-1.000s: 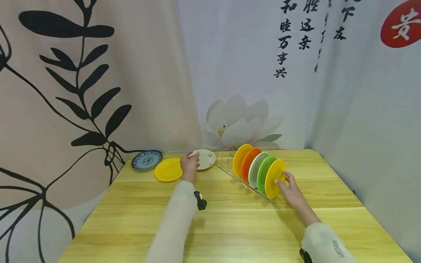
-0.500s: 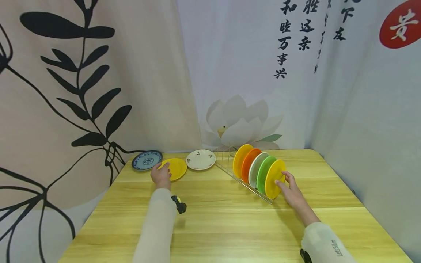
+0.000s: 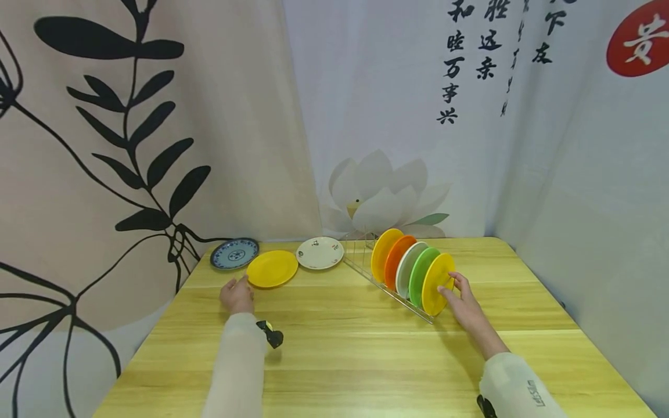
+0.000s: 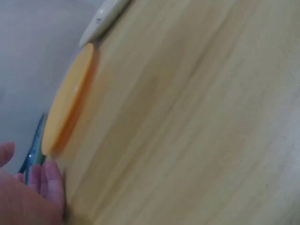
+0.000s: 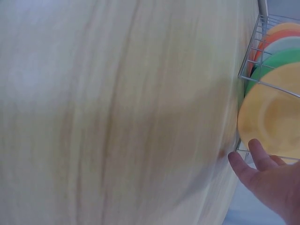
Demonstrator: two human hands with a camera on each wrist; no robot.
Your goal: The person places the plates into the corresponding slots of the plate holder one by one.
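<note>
In the head view my left hand (image 3: 237, 296) is at the near left edge of a flat yellow plate (image 3: 272, 269), with nothing in its grasp. The left wrist view shows its fingers (image 4: 54, 180) extended and the thumb apart, just below that plate's rim. A blue-patterned plate (image 3: 234, 253) lies beyond the hand, and a white plate with small floral marks (image 3: 320, 253) is right of the yellow one. My right hand (image 3: 467, 310) touches the nearest upright yellow plate (image 3: 438, 284) in a wire dish rack (image 3: 360, 268). Its fingertips (image 5: 254, 144) overlap the plate near its rim.
Behind that plate, the rack also holds a green plate (image 3: 422, 277), a white plate (image 3: 410, 269), an orange plate (image 3: 398, 262) and another yellow plate (image 3: 385, 255). The wooden table (image 3: 366, 371) ends against a printed curtain (image 3: 251, 145) at the back.
My left hand has moved left from the white floral plate, across the yellow plate, to its near left edge. The right hand and the racked plates stay where they were.
</note>
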